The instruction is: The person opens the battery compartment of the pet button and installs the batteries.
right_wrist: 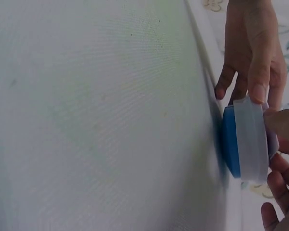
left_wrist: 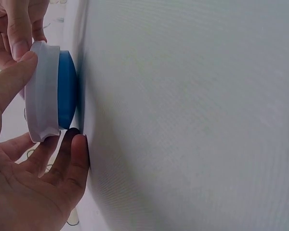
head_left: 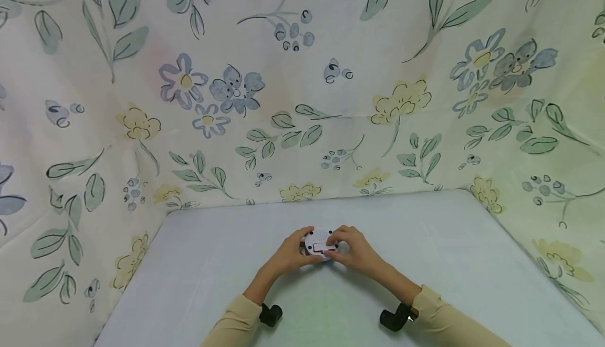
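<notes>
A round white device (head_left: 315, 235) with small holes and dark round feet on its upper face is between both hands, over the table's middle. Its blue underside (left_wrist: 66, 89) faces the table, close over the cloth. My left hand (head_left: 292, 252) grips the device by its side, thumb on the near rim and fingers round the far side. With thumb and fingers, my right hand (head_left: 358, 255) pinches a small white rectangular cover (head_left: 323, 247) at the device's upper face. A thin red line shows along the cover's edge. The right fingers hide part of the cover.
A white cloth-covered table (head_left: 212, 273) spreads around the hands. Floral fabric (head_left: 283, 84) hangs behind it and at both sides. Black wrist cameras (head_left: 271, 315) sit on both wrists, low over the table, beside beige sleeves (head_left: 236, 318).
</notes>
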Motion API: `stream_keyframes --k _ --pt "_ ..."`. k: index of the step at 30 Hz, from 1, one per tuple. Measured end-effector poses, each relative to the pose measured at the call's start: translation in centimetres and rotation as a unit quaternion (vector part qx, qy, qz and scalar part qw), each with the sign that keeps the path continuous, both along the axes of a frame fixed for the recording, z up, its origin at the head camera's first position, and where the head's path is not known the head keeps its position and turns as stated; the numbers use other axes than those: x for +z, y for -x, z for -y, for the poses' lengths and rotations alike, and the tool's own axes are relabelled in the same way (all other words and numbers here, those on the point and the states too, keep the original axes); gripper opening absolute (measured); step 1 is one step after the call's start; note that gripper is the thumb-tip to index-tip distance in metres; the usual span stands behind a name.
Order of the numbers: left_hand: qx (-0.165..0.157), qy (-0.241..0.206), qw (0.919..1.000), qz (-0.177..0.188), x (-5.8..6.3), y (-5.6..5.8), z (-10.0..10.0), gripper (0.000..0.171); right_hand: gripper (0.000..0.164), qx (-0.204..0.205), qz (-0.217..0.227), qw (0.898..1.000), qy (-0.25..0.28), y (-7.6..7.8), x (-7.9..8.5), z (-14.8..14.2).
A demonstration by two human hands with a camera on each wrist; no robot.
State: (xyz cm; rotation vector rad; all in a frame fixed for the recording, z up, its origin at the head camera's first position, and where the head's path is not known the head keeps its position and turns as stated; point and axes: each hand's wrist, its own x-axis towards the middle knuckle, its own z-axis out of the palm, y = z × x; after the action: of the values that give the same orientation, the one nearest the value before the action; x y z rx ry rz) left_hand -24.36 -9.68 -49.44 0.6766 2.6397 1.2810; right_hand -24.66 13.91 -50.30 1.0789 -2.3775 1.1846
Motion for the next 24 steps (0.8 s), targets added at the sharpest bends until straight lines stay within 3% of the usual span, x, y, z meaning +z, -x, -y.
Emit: stream_keyframes --k 13,24 --pt "0.000 0.006 1.0000 0.000 0.13 -0.07 0.06 0.081 0.018 -0.036 0.045 0.998 -0.022 -0.53 0.69 0.67" --pt "0.003 0.017 0.9998 -0.002 0.18 0.04 -0.06 0.082 0.021 -0.055 0.106 0.993 -0.023 0.36 0.64 0.60"
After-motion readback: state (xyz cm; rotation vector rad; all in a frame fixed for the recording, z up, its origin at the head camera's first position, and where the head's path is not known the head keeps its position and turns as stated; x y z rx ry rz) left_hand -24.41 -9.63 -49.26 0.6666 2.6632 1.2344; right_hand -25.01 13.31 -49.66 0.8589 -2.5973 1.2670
